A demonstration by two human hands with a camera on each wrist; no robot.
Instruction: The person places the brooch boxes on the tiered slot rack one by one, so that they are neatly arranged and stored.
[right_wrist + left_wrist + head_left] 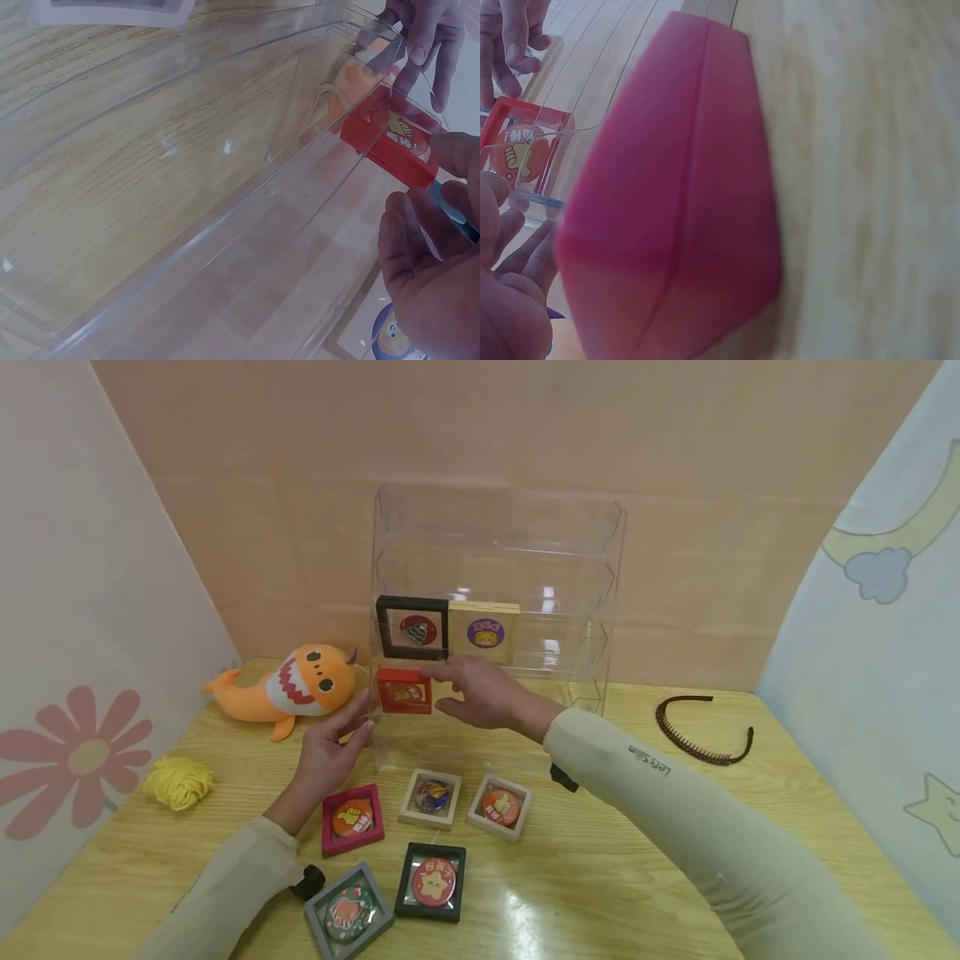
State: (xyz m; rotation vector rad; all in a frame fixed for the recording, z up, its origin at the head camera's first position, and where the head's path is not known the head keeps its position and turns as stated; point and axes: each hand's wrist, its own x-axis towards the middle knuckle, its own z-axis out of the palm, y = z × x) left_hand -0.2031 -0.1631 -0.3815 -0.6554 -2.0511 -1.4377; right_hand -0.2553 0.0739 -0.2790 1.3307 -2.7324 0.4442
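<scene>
A red square frame [405, 692] with a thumbs-up badge stands at the left end of a lower tier of the clear acrylic rack [495, 539]. My right hand [480, 692] is at its right side, index fingertip at the top edge and thumb lower down, apart from the fingers. In the right wrist view that hand [442, 277] lies close to the red frame's [390, 139] corner. My left hand [330, 756] is at the rack's left side edge, thumb and fingers spread. A black frame [412, 652] and a cream frame [483, 635] stand side by side one tier above.
On the wooden table before the rack lie a magenta frame [327, 832], two beige frames [405, 814] [474, 817], a dark frame [420, 913] and a grey frame [318, 931]. Around are an orange plush shark [251, 700], yellow yarn [180, 782] and a brown headband [705, 755].
</scene>
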